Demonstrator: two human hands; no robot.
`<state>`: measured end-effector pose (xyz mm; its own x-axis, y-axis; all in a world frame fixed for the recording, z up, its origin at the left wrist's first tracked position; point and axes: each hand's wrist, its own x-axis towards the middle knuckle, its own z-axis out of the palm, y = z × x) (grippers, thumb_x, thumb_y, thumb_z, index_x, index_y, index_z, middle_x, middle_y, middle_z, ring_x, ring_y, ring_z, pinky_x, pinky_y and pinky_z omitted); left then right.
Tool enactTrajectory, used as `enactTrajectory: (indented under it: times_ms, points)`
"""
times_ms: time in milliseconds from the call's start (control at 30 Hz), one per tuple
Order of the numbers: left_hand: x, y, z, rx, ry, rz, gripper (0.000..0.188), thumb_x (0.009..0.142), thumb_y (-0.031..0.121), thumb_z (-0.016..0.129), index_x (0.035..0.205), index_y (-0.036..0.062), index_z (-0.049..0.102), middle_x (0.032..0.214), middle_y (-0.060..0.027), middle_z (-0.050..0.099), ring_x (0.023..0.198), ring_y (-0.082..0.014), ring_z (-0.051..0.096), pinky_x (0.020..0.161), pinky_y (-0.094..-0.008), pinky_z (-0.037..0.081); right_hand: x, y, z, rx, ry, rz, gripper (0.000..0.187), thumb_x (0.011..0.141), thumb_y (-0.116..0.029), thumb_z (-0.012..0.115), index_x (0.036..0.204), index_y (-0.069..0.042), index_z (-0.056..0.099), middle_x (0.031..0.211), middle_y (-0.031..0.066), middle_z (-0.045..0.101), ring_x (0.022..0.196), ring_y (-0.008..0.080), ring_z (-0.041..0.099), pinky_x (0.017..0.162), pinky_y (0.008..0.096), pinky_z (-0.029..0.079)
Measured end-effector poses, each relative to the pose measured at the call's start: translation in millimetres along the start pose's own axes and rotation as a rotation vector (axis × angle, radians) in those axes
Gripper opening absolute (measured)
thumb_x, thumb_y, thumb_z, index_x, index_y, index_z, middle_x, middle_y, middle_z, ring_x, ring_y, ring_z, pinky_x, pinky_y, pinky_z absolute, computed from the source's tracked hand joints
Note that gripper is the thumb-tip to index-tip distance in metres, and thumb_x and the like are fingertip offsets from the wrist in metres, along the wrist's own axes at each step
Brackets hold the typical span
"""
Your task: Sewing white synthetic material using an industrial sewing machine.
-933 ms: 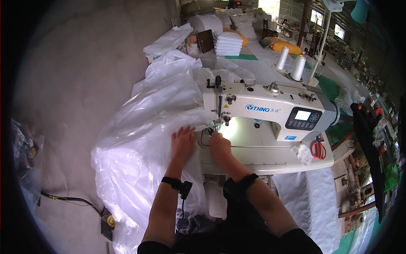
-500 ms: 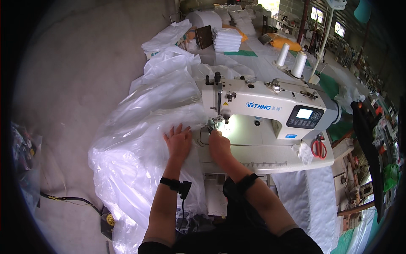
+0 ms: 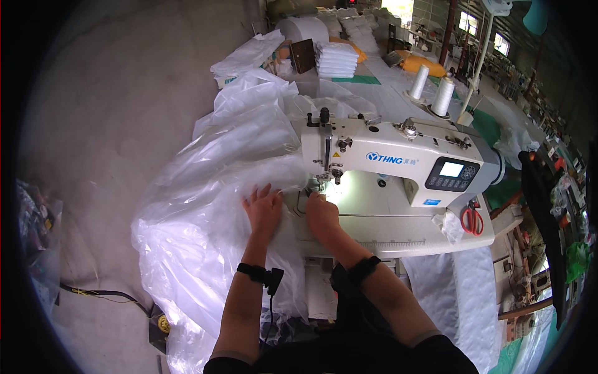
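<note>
The sewing machine (image 3: 367, 140) was white, with blue lettering along its arm and a black control panel (image 3: 442, 182) around a pale, glowing screen. Left of the machine, the plastic sheeting (image 3: 199, 199) was milky white, streaked with bright glints. Behind the machine, the thread cones (image 3: 443, 98) were white and a sack (image 3: 418, 64) was orange. At the machine's right end, the scissors (image 3: 477, 223) had red handles.

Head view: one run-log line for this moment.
left hand: spread on white sheeting | right hand: at sewing machine needle end, grip unclear | red scissors: unheld, at right
</note>
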<state>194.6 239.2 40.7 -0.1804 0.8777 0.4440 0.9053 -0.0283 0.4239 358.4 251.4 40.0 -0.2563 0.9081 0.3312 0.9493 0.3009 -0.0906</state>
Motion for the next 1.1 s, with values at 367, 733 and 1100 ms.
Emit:
enactTrajectory:
  times_ms: [367,733,1100]
  points:
    - [0.4,-0.9,0.6,-0.032,0.008,-0.022,0.029,0.089,0.034,0.051,0.104,0.016,0.069,0.126,-0.0065,0.057,0.128,-0.0312,0.039,0.108,-0.0562,0.013,-3.3,-4.3,-7.0,0.06,-0.049,0.038,0.028,0.08,-0.012,0.056,0.101,0.007,0.053,0.087,0.0142,0.063,0.073,0.0227,0.067,0.057,0.0311,0.055]
    - [-13.7,-6.1,-3.8,0.046,-0.063,-0.027,0.032,0.09,0.036,0.049,0.104,0.0162,0.069,0.127,-0.005,0.056,0.126,-0.0305,0.041,0.107,-0.0557,0.015,-8.6,24.1,-7.9,0.145,-0.027,0.04,0.014,0.08,-0.008,0.055,0.091,0.0,0.054,0.085,0.0149,0.063,0.071,0.0272,0.067,0.058,0.036,0.054]
    - [-101.6,42.5,-96.5,0.244,-0.425,0.27,0.027,0.084,0.03,0.052,0.076,0.0088,0.066,0.078,-0.0141,0.065,0.079,-0.0335,0.063,0.073,-0.0438,0.048,-51.2,91.9,-41.8,-0.217,0.202,0.137,0.032,0.08,-0.034,0.063,0.094,-0.005,0.062,0.087,0.0053,0.056,0.084,0.0206,0.053,0.067,0.0362,0.043]
